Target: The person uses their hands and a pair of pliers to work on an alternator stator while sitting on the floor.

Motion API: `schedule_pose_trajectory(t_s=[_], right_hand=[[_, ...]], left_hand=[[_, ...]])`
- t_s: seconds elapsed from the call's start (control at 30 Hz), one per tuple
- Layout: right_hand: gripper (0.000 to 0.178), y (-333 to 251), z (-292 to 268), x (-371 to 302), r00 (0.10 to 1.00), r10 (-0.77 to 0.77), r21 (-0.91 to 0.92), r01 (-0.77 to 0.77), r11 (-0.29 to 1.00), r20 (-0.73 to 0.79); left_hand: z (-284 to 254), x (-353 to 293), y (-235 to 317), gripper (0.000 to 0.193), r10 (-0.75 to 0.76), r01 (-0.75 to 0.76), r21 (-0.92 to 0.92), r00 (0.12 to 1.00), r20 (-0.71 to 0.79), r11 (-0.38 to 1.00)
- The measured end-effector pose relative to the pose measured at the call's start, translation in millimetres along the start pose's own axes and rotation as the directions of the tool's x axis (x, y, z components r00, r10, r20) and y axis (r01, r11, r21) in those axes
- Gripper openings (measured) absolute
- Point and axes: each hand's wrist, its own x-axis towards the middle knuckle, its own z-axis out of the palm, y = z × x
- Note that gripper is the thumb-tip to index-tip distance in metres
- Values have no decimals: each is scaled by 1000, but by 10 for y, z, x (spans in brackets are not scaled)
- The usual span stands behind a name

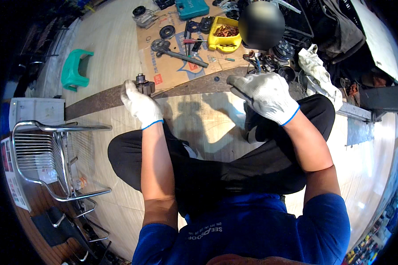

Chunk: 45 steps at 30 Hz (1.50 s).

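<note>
Both of my hands wear white knit gloves with blue cuffs. My left hand (139,105) is closed around a dark metal machine part with a short shiny shaft (144,84) sticking up; the glove covers its near side. On the right, my right hand (272,97) is held above my bent leg with its fingers curled together, pointing left. Whatever those fingers may hold is hidden. Beyond the hands, a long-handled dark tool with a round head (177,53) lies on a flattened cardboard sheet (163,73).
On the cardboard are a yellow cut-open container (213,44) of small copper-coloured pieces, a black ring (167,32) and a teal case (193,9). Dark parts and a white cloth (316,73) lie at right. A green stool (75,70) and metal chair (62,159) stand left.
</note>
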Motion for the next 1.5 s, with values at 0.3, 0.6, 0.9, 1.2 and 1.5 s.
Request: schedule_pose_trajectory(t_s=[0.3,0.6,0.9,1.2,1.5], right_hand=[[23,-24,225,-62,991,23,74,-33,997,133],[28,475,126,-66,921,245,-71,-235,970,304],[99,673,116,-81,917,69,146,-136,980,392],[45,-278,1026,251,910,35,738,-357,573,413],[28,-685,783,363,900,68,556,-323,765,430]], left_hand=[[-118,188,73,40,-227,242,-448,970,88,861],[-162,328,46,40,-185,157,-403,982,-30,901],[-87,62,-38,33,-160,193,-343,980,120,919],[63,-570,-95,46,-43,176,-202,846,532,963],[64,-588,-22,46,-163,255,-201,908,386,946]])
